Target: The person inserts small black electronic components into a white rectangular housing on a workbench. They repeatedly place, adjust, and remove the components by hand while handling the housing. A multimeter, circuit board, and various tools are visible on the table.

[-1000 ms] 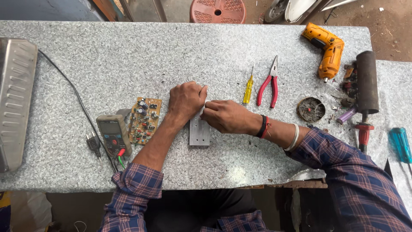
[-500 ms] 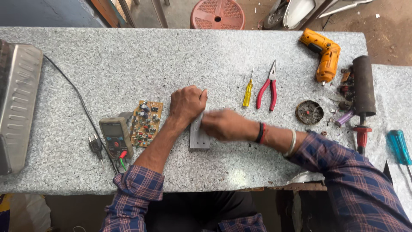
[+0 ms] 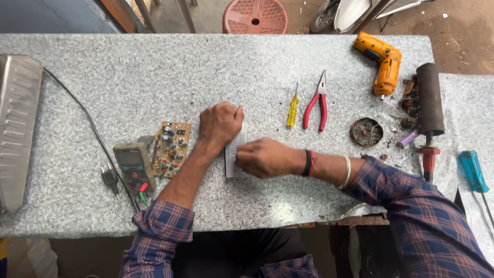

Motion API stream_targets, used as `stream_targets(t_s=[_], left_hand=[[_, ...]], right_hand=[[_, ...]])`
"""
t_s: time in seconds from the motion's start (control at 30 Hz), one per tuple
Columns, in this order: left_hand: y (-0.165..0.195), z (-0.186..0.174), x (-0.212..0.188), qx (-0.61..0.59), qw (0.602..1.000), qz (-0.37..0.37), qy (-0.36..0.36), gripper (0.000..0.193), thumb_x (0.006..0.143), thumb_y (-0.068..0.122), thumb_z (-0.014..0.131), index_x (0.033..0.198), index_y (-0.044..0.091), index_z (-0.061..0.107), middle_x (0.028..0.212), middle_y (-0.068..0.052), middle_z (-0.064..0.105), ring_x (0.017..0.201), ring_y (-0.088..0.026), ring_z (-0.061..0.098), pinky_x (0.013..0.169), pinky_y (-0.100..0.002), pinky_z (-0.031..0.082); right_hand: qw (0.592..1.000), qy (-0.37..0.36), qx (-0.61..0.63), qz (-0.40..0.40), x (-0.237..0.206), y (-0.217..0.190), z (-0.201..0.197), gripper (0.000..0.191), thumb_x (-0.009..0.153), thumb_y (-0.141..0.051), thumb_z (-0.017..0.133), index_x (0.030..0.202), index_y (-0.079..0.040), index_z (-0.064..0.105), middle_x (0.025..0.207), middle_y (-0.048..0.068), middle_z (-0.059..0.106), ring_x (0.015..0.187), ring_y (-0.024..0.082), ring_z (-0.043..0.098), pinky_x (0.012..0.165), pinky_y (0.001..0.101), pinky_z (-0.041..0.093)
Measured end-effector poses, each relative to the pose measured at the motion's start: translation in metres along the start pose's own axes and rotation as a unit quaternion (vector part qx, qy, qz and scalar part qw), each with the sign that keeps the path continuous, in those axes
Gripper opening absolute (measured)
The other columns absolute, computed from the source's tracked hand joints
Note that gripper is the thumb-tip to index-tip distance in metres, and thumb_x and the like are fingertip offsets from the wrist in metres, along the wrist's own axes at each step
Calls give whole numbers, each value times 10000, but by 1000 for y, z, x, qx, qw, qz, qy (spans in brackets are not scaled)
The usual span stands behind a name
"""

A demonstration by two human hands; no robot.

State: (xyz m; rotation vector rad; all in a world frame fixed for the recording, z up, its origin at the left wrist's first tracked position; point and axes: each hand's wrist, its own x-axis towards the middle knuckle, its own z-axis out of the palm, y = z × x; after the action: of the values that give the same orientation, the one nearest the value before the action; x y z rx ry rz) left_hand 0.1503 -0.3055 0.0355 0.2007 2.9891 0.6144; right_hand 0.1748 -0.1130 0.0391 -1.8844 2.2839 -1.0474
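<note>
Left hand (image 3: 220, 123) clenched on top edge of grey metal plate (image 3: 232, 159), pinning it to stone bench (image 3: 154, 72). Right hand (image 3: 267, 158), since 1 s ago, slid lower over plate's right side, fingers curled; contents hidden. Circuit board (image 3: 171, 148) left of grip, yellow screwdriver (image 3: 292, 108) right.

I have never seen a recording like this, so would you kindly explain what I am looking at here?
There is no machine here: a camera worn on a person's head looks straight down at their two bare hands over a speckled stone worktop. The left hand and the right hand both rest on a small grey metal plate. To the left lie a circuit board, a multimeter and a ribbed metal cover. To the right lie a yellow screwdriver, red-handled pliers and an orange cordless drill.
</note>
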Motion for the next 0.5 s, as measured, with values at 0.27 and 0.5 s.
stream_targets(t_s=[0.27,0.5], left_hand=[[6,-10,-6,-17,991,67,113,409,961,350,631,695,59,737,764,-153,705,653,-358,694,605,-501,536],[5,-8,-6,-6,993,60,102,425,972,362,633,686,66,734,754,-163,697,634,-361,679,591,-501,528]], right_hand=[[999,8,15,37,2,-7,-4,91,921,-100,659,893,-49,589,780,80,615,688,261,665,607,416,580],[999,24,11,33,2,-11,2,95,974,-96,630,931,-58,555,801,67,595,691,250,658,599,395,583]])
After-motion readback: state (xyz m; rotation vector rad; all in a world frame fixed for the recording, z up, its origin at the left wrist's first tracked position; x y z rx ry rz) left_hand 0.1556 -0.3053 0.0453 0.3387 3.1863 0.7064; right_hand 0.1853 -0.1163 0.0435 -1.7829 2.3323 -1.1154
